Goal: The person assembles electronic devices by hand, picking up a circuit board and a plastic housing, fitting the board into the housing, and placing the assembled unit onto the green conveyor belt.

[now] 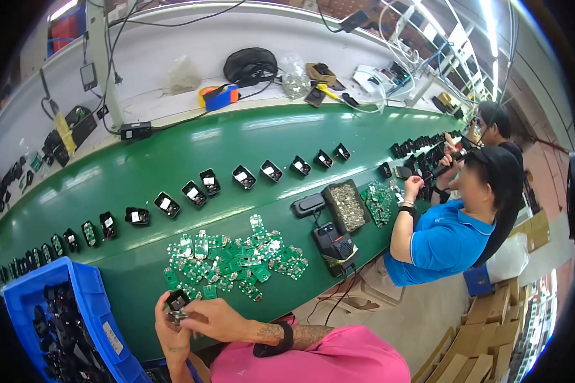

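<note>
At the near edge of the green workbench, my left hand (170,333) grips a small black plastic housing (177,298) with its open side up. My right hand (218,320) comes in from the right, its fingers closed at the housing's near side on a small silvery part (177,315); its exact kind is too small to make out. Just beyond my hands lies a loose pile of green circuit boards (236,257). To the left of my left hand, a blue plastic bin (99,313) holds many black housings (70,338).
A curved row of black housings (193,193) runs along the green workbench (140,249). Right of the boards stand a black soldering station (333,246) and a tray of small metal parts (347,207). A co-worker in a blue shirt (447,239) sits at the right, another person beyond.
</note>
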Motion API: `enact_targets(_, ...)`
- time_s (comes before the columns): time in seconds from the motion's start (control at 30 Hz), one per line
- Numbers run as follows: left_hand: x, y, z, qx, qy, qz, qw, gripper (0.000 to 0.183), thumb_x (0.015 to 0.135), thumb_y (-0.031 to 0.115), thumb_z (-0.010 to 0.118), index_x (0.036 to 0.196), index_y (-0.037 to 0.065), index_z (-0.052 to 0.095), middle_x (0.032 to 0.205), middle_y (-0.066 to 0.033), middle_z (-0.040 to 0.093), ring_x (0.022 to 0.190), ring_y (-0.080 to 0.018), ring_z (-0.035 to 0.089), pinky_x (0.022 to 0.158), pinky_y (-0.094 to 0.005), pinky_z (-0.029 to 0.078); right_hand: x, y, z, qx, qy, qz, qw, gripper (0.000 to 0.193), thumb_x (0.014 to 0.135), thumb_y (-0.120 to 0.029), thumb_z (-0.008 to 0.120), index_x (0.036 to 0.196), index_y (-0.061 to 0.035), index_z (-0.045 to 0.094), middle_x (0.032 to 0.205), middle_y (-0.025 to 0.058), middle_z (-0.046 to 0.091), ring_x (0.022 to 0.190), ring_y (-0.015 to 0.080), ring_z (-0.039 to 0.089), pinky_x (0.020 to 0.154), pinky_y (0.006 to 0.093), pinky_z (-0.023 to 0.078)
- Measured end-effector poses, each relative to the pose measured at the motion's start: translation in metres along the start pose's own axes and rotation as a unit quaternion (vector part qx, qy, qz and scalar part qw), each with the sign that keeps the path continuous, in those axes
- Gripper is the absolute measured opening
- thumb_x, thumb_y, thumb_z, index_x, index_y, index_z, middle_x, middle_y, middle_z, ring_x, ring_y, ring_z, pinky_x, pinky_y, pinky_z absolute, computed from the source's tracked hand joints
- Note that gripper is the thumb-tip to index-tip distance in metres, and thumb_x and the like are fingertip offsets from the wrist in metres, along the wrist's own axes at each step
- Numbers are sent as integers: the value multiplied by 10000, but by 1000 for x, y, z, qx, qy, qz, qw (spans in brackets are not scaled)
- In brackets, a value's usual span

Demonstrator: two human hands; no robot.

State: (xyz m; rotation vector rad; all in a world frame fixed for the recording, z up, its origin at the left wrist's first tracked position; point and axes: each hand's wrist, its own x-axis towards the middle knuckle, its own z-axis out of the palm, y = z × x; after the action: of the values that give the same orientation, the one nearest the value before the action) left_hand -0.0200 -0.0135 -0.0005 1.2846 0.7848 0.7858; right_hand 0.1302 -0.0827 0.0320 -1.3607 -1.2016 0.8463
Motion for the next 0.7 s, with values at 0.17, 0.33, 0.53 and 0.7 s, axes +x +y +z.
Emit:
enact_targets(0.17,0,-18,-10,11,22,68,997,656,784,-57,711,1375,27,439,1220,-123,580,965,-207,649,807,-303,582,10,3,-2,150,-33,128,980,134,935,-120,637,915,11,656,663,56,615,567,121,591,521,295,463)
enact_targets(0.33,7,8,15,-44,13,-19,999,530,793,-74,715,1285,51,563,1212,-122,595,1019,-236,660,767,-337,614,24,0,-31,73,-77,185,977,277,935,-237,670,810,10,682,630,20,611,587,66,504,520,272,417)
enact_targets(0.53,8,6,18,162,53,128,977,450,833,-10,640,1282,10,612,1236,-157,618,1015,-195,655,830,-306,557,22,-8,-14,-7,-14,84,996,226,890,-176,725,769,8,672,605,62,632,482,103,549,459,281,424)
enact_targets(0.7,9,-7,13,178,132,164,961,475,831,-105,587,1282,38,625,1238,-186,622,852,-167,682,717,-263,555,20,-6,-15,-62,-106,113,986,192,939,-145,644,826,7,680,713,122,653,568,214,624,523,332,464)
